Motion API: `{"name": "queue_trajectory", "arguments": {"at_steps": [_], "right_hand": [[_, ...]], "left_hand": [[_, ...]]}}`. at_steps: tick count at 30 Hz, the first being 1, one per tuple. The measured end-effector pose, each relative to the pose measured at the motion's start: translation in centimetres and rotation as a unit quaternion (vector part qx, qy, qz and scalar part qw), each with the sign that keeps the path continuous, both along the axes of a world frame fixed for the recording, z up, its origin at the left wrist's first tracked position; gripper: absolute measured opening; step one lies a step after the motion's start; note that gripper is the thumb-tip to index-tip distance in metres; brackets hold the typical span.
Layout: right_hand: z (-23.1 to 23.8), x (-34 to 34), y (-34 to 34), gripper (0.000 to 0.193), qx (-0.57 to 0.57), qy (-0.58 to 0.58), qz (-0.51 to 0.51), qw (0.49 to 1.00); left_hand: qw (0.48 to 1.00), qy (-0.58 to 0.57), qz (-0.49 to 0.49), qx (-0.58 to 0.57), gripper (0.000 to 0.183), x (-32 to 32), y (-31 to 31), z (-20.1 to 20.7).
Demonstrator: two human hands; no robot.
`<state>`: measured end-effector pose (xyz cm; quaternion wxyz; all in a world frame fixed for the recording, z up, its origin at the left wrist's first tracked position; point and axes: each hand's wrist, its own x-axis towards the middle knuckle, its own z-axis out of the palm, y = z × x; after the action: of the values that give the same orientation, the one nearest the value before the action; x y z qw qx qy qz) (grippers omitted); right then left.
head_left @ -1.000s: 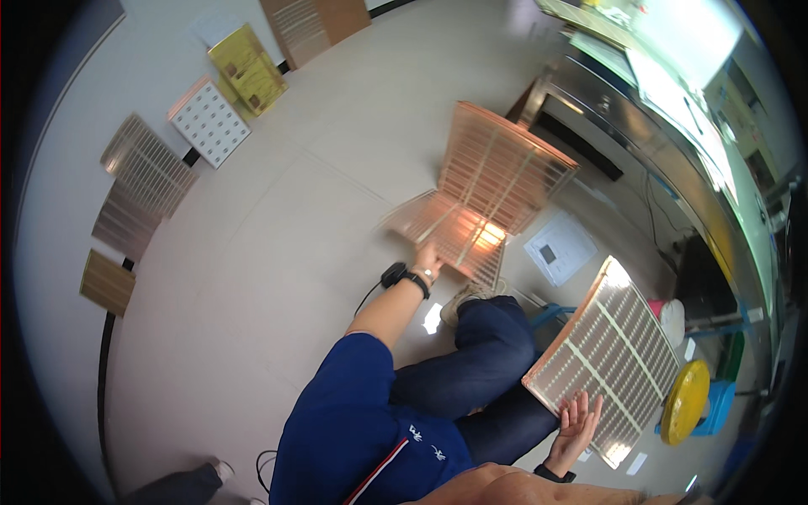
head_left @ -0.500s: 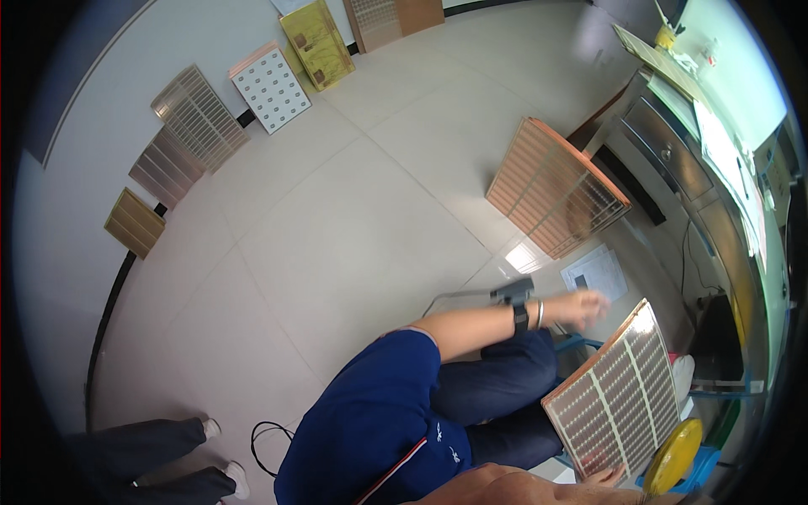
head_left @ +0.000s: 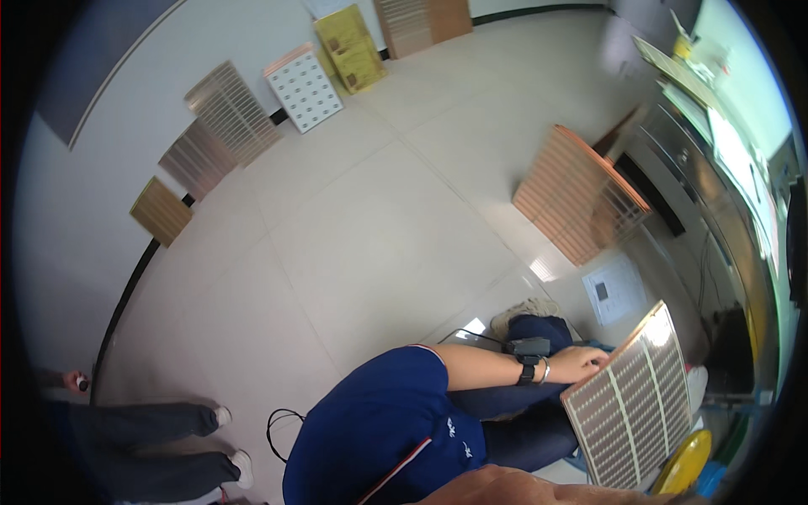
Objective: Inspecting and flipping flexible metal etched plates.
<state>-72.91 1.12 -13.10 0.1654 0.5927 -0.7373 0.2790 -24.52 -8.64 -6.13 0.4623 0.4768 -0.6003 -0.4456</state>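
My left hand [head_left: 579, 364] has its fingers curled in, at the left edge of an upright rectangular panel [head_left: 635, 400] with copper-coloured edges and rows of small pale marks. Whatever those fingers hold, if anything, is hidden. A black strap with a dark box-shaped device [head_left: 528, 347] and a light bracelet [head_left: 546, 369] sit on that wrist. The panel tilts beside my knees, its lower end near a yellow round disc [head_left: 686, 463]. My right hand does not show.
A copper-edged slatted panel stack [head_left: 581, 198] leans by the metal desk [head_left: 673, 151]. Paper [head_left: 614, 290] lies on the floor. More panels [head_left: 231, 114] lean along the wall. Another person's legs [head_left: 151, 417] stand at lower left; their hand [head_left: 77, 381] holds something small.
My left hand, blurred above the panel before, has come down beside its left edge with fingers curled. My right fingers at the panel's bottom have gone from view. The whole view has shifted slightly.
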Motion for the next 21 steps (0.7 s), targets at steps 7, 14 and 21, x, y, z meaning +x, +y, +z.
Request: {"name": "queue_trajectory", "arguments": {"at_steps": [7, 14, 21], "right_hand": [[2.6, 2.6, 1.0, 0.032, 0.117, -0.059, -0.070, 0.989], [6.1, 8.6, 5.7, 0.029, 0.097, -0.027, -0.148, 0.984], [5.3, 7.5, 9.0, 0.028, 0.081, -0.172, -0.165, 0.968]], "left_hand": [[0.996, -0.077, 0.023, -0.036, 0.025, 2.0, 0.5, 1.0], [0.996, -0.039, -0.021, 0.073, 0.032, 0.2, -0.3, -1.3], [0.958, 0.217, -0.077, 0.172, 0.030, 2.0, 0.3, -0.6]]}}
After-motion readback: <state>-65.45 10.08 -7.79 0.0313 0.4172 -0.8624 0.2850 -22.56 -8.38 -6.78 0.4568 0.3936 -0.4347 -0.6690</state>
